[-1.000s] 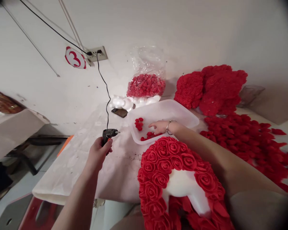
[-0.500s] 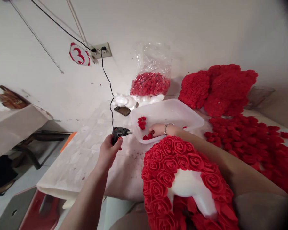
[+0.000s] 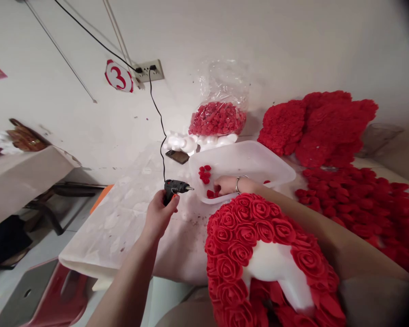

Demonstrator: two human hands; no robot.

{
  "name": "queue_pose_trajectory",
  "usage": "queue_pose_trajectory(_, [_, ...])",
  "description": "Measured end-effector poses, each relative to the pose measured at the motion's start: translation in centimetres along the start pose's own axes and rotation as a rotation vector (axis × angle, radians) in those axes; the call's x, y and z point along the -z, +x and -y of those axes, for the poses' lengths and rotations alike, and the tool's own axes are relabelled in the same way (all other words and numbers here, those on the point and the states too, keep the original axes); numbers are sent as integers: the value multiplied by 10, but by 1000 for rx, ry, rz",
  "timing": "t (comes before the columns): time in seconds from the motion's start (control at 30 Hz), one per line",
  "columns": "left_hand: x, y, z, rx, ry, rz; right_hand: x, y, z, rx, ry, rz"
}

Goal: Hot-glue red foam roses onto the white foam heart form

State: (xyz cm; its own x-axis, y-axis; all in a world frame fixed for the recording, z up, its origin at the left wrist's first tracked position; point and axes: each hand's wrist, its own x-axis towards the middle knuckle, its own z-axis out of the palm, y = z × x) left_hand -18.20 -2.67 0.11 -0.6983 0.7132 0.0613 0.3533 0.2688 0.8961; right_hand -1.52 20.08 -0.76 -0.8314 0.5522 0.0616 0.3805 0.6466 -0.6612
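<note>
My left hand (image 3: 162, 211) is wrapped round the handle of a black hot glue gun (image 3: 174, 187), whose metal nozzle points right towards a translucent white plastic bin (image 3: 252, 156). Inside the bin's near left part, my right hand (image 3: 227, 185) has its fingers curled down at a red foam rose (image 3: 216, 190); the fingertips are partly hidden. A few more small red roses (image 3: 204, 174) lie at the bin's left end. Below my right forearm stands a white foam form (image 3: 272, 261) largely covered with red foam roses (image 3: 240, 252), its bare white part facing me.
Behind the bin are a clear bag of red pieces (image 3: 218, 119), white foam shapes (image 3: 180, 141) and a phone (image 3: 177, 156). Red rose bundles (image 3: 322, 127) and loose red petals (image 3: 361, 209) fill the right side. The gun's black cord (image 3: 162, 118) runs to a wall socket (image 3: 150, 71).
The view has shifted slightly, so everything appears a little further right. Both hands keep nearly the same places, the left with the glue gun and the right in the bin.
</note>
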Motion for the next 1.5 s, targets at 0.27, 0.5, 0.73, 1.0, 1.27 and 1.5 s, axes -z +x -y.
queue_pose_trajectory(0.27, [2, -7, -10, -49, -44, -34, 42, -30, 8, -69, 272, -133])
queue_pose_trajectory(0.5, [-1, -18, -44, -160, -45, -39, 72, -122, 38, 18, 483, -520])
queue_pose_trajectory(0.73, [-16, -29, -84, -361, -80, 1, 69, -161, 51, 63, 575, -575])
queue_pose_trajectory(1.0, [-23, -40, -117, -528, -122, -72, 73, -177, 77, 122, 493, -635])
queue_pose_trajectory(1.27, [-31, -45, -126, -585, 7, -182, 65, -187, 80, 87, 507, -648])
queue_pose_trajectory(1.5, [-34, -45, -127, -675, 139, -277, 65, -199, 91, 16, 502, -637])
